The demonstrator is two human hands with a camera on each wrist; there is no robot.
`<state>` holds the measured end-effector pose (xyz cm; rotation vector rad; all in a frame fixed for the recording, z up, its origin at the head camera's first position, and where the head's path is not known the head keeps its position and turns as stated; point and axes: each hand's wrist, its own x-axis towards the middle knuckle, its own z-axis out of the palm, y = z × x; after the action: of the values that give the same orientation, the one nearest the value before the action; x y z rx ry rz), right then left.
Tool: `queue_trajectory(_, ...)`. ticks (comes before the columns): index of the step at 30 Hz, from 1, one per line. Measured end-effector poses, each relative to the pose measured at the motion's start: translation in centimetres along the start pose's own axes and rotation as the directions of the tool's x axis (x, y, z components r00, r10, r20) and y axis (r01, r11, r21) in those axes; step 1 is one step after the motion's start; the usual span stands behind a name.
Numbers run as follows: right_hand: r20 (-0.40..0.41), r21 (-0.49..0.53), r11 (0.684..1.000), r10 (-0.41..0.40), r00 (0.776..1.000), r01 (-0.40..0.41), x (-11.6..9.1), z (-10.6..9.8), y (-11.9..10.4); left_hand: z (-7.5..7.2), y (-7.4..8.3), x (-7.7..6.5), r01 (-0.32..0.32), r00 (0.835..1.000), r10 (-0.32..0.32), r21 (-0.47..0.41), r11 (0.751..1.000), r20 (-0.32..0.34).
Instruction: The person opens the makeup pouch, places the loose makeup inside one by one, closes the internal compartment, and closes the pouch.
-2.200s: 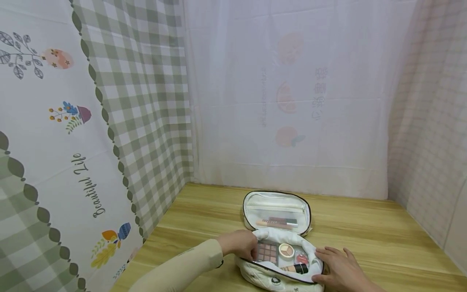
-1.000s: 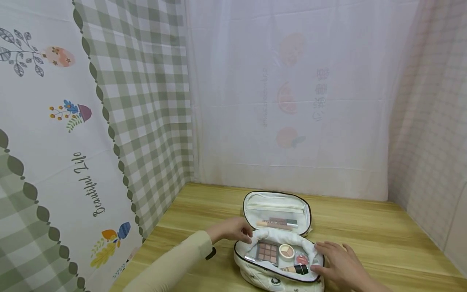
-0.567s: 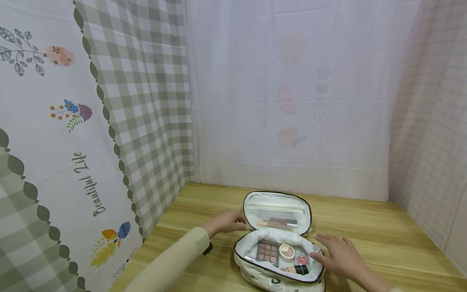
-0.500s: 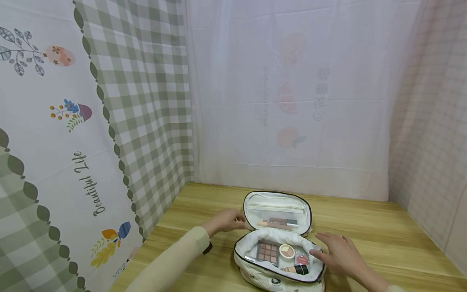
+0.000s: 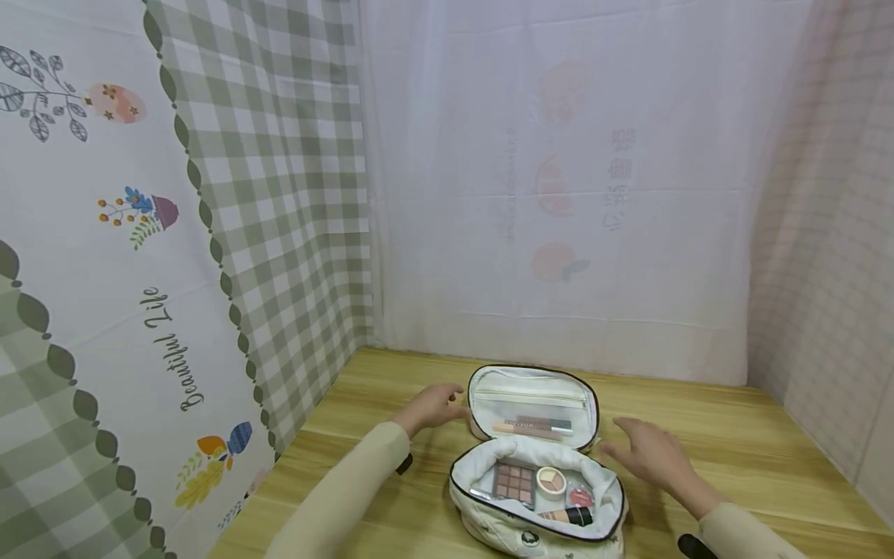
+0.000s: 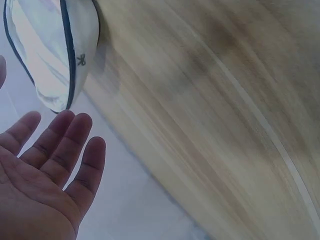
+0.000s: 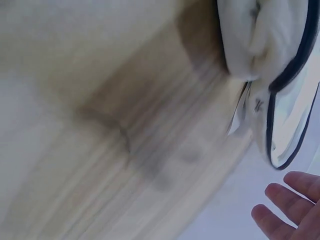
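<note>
A person's left hand (image 5: 429, 407) and right hand (image 5: 653, 450) flank the raised lid (image 5: 531, 382) of a pale cosmetics bag (image 5: 489, 532) on a wood-grain surface (image 5: 768, 458). The bag stands about midway between the surface's left and right edges, its lid tilted back toward the far edge. At left, the grip is wide, fingers extended with their tips at the lid's side; whether they touch it cannot be told. At right, the grip is also wide, thumb apart from the fingers, just off the bag's side near where lid and body meet. Inside the white-lined body sit a palette (image 5: 514, 483) of pink-brown pans, a round three-tone compact (image 5: 551, 481), a small red item (image 5: 580, 494) and, along the front, a black-capped tube (image 5: 576, 515). A slim silvery item (image 5: 480, 493) lies at the left, partly hidden. Slender tubes (image 5: 534, 425) show in the lid's zippered see-through pocket (image 5: 492, 411). Pale sleeves (image 5: 342, 497) cover both forearms. Behind the far edge hangs a white cloth (image 5: 447, 233) faintly printed with fruit; beyond the left edge, a green-and-white checked cloth (image 5: 279, 155) reads "Beautiful Life."
</note>
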<state>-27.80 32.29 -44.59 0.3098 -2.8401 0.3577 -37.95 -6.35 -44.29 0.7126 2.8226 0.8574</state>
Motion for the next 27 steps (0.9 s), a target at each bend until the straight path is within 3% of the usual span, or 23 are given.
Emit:
queue_trajectory(12,0.114,0.126,0.984,0.116,0.987,-0.13,2.9,0.5,1.4,0.5,0.4,1.3,0.094,0.993,-0.101,-0.12,0.988,-0.055)
queue_trajectory(19,0.174,0.254,0.946,0.16,0.972,-0.201,4.2,1.1,1.8,1.8,0.6,2.1,0.117,0.987,-0.14,-0.235,0.965,-0.082)
queue_trajectory(27,0.202,0.35,0.91,0.161,0.966,-0.225,5.0,1.9,1.2,2.3,1.4,2.2,0.162,0.979,-0.189,-0.282,0.946,-0.071)
